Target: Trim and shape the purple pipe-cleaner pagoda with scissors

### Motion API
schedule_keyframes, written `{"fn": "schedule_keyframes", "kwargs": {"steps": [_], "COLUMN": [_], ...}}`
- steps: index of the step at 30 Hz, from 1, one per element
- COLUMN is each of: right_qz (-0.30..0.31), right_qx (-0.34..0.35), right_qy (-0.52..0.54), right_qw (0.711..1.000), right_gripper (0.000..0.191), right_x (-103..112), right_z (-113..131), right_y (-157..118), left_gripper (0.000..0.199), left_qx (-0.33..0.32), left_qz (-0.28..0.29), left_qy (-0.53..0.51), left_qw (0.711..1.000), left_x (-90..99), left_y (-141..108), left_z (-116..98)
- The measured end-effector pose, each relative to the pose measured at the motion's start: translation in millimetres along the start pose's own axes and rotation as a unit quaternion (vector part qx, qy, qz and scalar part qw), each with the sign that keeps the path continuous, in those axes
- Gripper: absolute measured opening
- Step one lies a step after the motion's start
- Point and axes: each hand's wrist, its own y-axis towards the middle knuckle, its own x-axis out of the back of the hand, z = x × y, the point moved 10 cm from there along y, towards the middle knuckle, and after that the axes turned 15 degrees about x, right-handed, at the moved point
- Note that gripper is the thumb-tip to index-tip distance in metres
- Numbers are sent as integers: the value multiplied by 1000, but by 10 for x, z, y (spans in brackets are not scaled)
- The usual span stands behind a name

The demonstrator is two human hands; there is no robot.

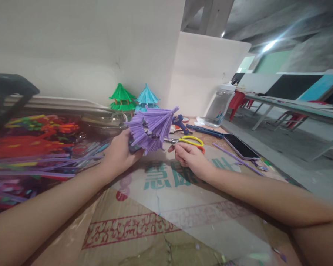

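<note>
- Purple tiered model [158,123]: tilted in the left hand [118,151], over the bench [72,247] toward its far edge.
- Done, as I read it: fringed upper roof and lower fringe both formed. Internal joints hidden; can't confirm they're fixed.
- Green model [122,98] and blue model [147,96] stand by the far edge, look built.
- Left, my guess: purple one isn't standing with them; any missing parts, can't tell.
- Right hand [192,159]: fingers curled beside the scissors [173,140]; can't tell if grasping anything.
- Loose purple stem [238,160] near right edge, apparently unused.
</note>
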Motion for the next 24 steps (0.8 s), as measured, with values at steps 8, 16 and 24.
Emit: {"fn": "schedule_keyframes", "kwargs": {"steps": [8, 16, 24], "right_qz": [8, 12, 12], "right_qx": [-8, 2, -6], "right_qy": [13, 1, 27], "right_qw": [1000, 1000, 1000], "right_gripper": [68, 66, 66], "right_x": [-8, -5, -20], "right_z": [-25, 5, -24], "right_y": [11, 18, 3], "left_gripper": [51, 53, 53], "left_qx": [-9, -32, -36], "left_qz": [14, 9, 6], "left_qy": [13, 9, 17], "left_qw": [1000, 999, 999], "left_x": [26, 31, 29], "left_y": [-24, -35, -38], "left_z": [-110, -139, -145]}}
